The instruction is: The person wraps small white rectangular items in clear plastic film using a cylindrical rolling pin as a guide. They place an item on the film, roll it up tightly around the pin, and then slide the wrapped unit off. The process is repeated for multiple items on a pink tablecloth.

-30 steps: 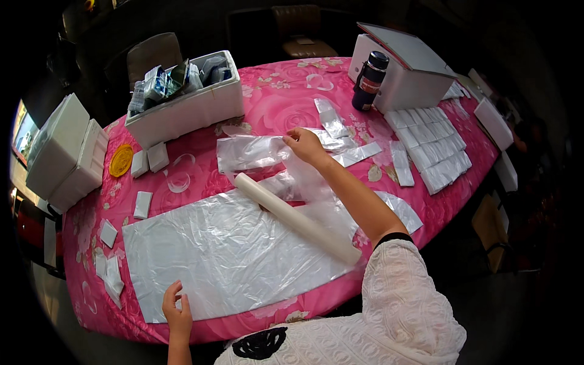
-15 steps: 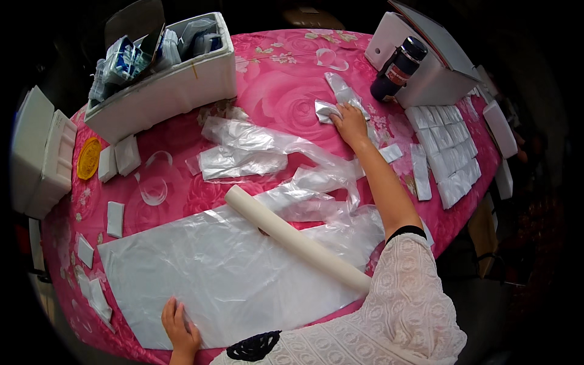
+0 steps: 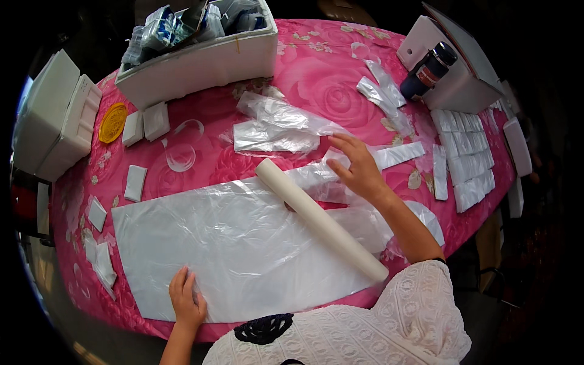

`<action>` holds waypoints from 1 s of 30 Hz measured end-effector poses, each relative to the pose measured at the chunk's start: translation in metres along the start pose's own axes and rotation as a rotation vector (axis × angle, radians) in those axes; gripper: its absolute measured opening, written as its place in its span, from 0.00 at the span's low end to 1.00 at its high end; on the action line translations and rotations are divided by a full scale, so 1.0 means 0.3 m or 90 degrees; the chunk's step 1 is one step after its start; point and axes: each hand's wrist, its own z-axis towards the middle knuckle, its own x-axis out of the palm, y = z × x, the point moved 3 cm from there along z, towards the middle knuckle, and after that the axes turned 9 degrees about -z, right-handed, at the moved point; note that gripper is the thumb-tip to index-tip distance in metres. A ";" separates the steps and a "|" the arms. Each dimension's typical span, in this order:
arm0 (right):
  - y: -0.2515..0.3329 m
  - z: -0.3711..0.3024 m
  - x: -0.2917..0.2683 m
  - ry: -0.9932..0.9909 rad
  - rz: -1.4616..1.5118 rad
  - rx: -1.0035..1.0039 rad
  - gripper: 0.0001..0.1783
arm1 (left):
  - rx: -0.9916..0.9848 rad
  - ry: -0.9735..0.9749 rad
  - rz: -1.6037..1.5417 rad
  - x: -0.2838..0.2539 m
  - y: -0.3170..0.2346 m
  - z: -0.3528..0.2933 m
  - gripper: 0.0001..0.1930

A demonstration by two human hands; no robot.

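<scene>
Head view. My left hand [image 3: 186, 299] lay flat, fingers spread, pressing the near edge of the clear plastic sheet [image 3: 243, 249] spread on the pink flowered tablecloth [image 3: 316, 79]. My right hand [image 3: 359, 167] rested open on crumpled film [image 3: 316, 179] just beside the white roll [image 3: 319, 219], which lay diagonally across the sheet. The film looked light, limp and slippery, best taken at an edge. Far left, a white foam box [image 3: 201, 61] held packets; far right, a dark jar [image 3: 429, 68] with a red label stood beside white packets [image 3: 465, 161] in rows.
</scene>
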 end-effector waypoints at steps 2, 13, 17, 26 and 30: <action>0.137 -0.171 -0.018 0.099 0.022 -0.006 0.29 | 0.008 -0.017 0.001 0.005 0.003 0.000 0.27; 0.366 -0.686 0.000 0.163 0.088 0.191 0.36 | 0.058 -0.084 -0.034 0.021 -0.010 -0.008 0.25; 0.492 -0.687 0.078 0.139 0.162 0.161 0.33 | 0.085 -0.071 -0.090 0.037 -0.104 0.015 0.25; 0.358 -0.575 0.176 0.118 -0.122 -0.109 0.31 | 0.189 0.085 -0.245 0.203 -0.408 0.060 0.35; 0.143 -0.490 0.123 0.098 -0.256 -0.038 0.31 | 0.175 0.082 -0.246 0.247 -0.449 0.056 0.36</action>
